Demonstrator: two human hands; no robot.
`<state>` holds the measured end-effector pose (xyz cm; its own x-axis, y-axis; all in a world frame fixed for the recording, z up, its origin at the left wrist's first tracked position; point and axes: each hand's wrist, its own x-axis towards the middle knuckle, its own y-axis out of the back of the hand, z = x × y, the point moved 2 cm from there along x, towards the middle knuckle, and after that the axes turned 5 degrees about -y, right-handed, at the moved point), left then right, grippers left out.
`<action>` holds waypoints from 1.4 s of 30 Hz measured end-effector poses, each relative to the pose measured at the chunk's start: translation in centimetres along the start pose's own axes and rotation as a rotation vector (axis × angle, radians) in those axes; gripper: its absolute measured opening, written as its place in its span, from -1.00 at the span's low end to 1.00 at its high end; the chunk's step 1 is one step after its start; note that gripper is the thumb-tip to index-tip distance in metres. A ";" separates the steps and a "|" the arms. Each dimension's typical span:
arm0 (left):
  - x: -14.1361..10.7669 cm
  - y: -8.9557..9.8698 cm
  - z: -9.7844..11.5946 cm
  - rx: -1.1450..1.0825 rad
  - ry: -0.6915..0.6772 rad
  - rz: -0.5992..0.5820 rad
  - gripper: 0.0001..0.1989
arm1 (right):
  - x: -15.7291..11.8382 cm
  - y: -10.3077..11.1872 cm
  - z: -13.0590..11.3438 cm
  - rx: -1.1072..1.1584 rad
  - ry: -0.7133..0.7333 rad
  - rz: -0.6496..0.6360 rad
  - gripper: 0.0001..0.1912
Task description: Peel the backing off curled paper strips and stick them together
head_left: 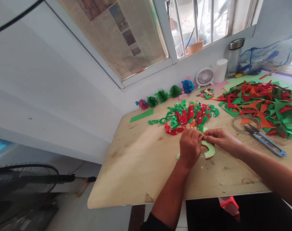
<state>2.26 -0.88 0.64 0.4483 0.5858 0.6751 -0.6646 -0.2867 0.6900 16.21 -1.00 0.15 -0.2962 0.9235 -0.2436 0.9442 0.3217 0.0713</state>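
My left hand (pixel 190 144) is closed, its fingers pinched on the upper left part of a curved light green piece (pixel 209 150) with an orange-red underside. From the right, my right hand (pixel 219 138) pinches the same piece near its top, the fingertips of both hands almost meeting. The curved end hangs below them, just above the wooden table (pixel 136 160). Beyond my hands lies a heap of wavy green and red cut pieces (pixel 184 117) with small pale squares on them. A bit of light green shows beside my left wrist.
Blue-handled snips (pixel 268 143) and a metal ring (pixel 234 123) lie at the right, beside a large pile of red, orange and green scraps (pixel 268 102). Paper ornaments (pixel 162 95), a small white fan (pixel 204 77) and a glass bottle (pixel 234 59) stand along the wall.
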 end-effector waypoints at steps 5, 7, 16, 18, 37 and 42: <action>0.0 0.2 -0.1 -0.231 0.172 0.033 -0.90 | -0.3 -0.1 -0.6 0.033 -0.011 -0.005 -0.61; -0.1 0.3 -0.3 -0.366 0.279 0.045 -0.91 | -0.4 -0.1 -0.7 0.050 -0.017 -0.005 -0.60; -0.4 0.9 -1.8 -0.554 0.584 0.184 -0.81 | -0.4 0.2 -0.5 0.060 -0.014 0.045 -0.55; -0.4 0.8 -1.9 -0.521 0.599 0.187 -0.81 | -0.4 0.2 -0.5 0.063 -0.006 0.049 -0.55; -0.4 -0.9 -1.4 -0.997 0.766 0.026 -0.71 | 0.0 0.1 0.2 -0.023 0.039 -0.039 -0.61; -0.3 -1.0 -1.3 -1.114 0.816 0.089 -0.74 | 0.2 0.1 0.5 -0.077 0.057 -0.046 -0.60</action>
<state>2.06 0.20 -0.62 0.1628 0.9819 0.0969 -0.9678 0.1780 -0.1780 16.27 -0.90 -0.41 -0.3491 0.9170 -0.1928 0.9161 0.3773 0.1356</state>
